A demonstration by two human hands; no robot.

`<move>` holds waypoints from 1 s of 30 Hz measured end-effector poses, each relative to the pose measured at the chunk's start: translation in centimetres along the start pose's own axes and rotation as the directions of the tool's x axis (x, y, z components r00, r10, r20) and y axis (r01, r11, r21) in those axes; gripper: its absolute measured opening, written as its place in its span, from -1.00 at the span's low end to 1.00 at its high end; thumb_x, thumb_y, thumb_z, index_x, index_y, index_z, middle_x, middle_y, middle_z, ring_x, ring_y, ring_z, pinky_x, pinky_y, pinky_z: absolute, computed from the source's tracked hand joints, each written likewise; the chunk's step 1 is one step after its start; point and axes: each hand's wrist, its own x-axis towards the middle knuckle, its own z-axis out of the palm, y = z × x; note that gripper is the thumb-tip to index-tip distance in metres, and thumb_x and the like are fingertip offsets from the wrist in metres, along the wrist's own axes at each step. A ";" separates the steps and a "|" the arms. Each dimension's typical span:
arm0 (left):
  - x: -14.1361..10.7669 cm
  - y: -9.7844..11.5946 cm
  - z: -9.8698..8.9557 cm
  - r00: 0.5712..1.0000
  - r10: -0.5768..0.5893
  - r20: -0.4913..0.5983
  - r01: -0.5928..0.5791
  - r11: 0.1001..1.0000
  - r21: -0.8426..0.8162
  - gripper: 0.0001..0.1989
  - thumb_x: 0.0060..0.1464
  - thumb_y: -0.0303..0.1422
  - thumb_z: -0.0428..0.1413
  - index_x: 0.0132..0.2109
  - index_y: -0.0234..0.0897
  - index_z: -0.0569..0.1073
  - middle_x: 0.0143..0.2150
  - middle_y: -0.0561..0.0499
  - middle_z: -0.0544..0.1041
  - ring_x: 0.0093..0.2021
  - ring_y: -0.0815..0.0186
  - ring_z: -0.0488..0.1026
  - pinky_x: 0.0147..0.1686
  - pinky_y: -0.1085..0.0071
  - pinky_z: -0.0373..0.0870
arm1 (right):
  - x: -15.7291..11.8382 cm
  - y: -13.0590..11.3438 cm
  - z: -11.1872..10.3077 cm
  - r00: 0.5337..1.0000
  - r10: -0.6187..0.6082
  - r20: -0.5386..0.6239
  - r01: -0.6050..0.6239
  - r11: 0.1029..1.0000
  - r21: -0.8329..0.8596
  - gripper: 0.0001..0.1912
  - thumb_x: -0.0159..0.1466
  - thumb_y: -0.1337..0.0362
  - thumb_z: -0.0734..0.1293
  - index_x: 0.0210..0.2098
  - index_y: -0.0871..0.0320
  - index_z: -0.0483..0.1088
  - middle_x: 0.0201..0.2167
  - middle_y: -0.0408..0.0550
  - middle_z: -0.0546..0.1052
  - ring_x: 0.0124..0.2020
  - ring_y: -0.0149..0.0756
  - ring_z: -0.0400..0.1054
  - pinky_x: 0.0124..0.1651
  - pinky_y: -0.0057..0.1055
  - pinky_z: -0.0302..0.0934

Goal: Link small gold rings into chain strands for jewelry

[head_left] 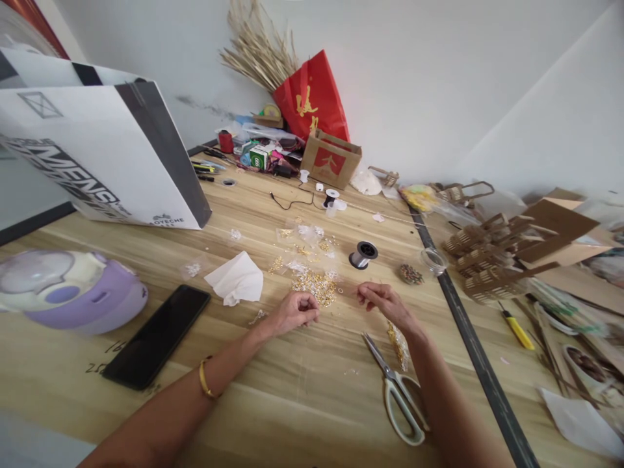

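Gold and silver small pieces lie in a loose pile (pixel 316 286) on the wooden table (pixel 292 403). Just below the pile's left side is my left hand (pixel 298 312), its fingers curled together; whatever they hold is too small to make out. To the right of the pile, my right hand (pixel 383 300) pinches with thumb and forefinger on something too fine to name. A spool of clear thread (pixel 363 255) stands behind my right hand. White-handled scissors (pixel 397 390) and a bag of gold pieces (pixel 398 344) lie beside my right forearm.
A black phone (pixel 156 335), a white tissue (pixel 236 278) and a purple-white device (pixel 78 289) are on the left. Behind stand a large white bag (pixel 97 149) and a red bag (pixel 314 97). Small woven baskets (pixel 487 257) and a yellow-handled tool (pixel 517 328) lie right.
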 end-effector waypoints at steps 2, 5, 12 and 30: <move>0.1 -0.1 -0.1 0.999 -0.006 -0.036 0.006 1.000 0.006 -0.79 -0.10 -0.31 0.20 -0.42 -0.38 0.38 -0.53 0.03 0.49 -0.59 0.50 0.33 -0.59 0.59 0.26 | -0.3 0.4 -0.3 1.000 -0.004 -0.009 0.004 0.997 -0.079 -0.56 0.22 -0.04 0.19 -0.45 0.23 0.42 -0.56 -0.07 0.42 -0.49 -0.37 0.33 -0.52 -0.51 0.23; 0.2 -0.4 -0.2 0.997 -0.008 -0.071 0.007 1.000 -0.018 -0.79 -0.12 -0.31 0.20 -0.43 -0.38 0.36 -0.54 0.04 0.48 -0.62 0.51 0.32 -0.63 0.60 0.22 | -1.0 0.2 -0.5 1.000 -0.008 -0.005 0.006 0.950 -0.312 -0.59 0.28 0.07 0.13 -0.40 0.23 0.45 -0.50 -0.03 0.48 -0.47 -0.33 0.39 -0.49 -0.48 0.23; 0.3 -0.3 0.1 0.993 0.013 -0.117 -0.024 0.996 -0.092 -0.76 -0.13 -0.28 0.20 -0.44 -0.38 0.36 -0.53 0.03 0.48 -0.62 0.50 0.33 -0.62 0.57 0.26 | -3.2 -3.5 1.7 0.936 -0.278 -0.216 -0.021 0.569 -0.822 -0.71 0.24 0.32 0.22 -0.04 0.16 0.35 -0.02 0.07 0.41 -0.41 -0.31 0.43 -0.46 -0.43 0.20; -0.5 1.4 -0.1 0.992 -0.029 -0.120 0.004 0.979 -0.205 -0.70 -0.15 -0.22 0.25 -0.44 -0.39 0.39 -0.56 0.07 0.43 -0.57 0.47 0.32 -0.54 0.54 0.24 | -1.4 -2.7 8.7 0.886 -0.464 0.022 0.445 0.835 -0.324 -0.84 0.32 0.36 0.15 -0.23 0.15 0.35 -0.37 -0.05 0.48 -0.41 -0.38 0.38 -0.33 -0.49 0.27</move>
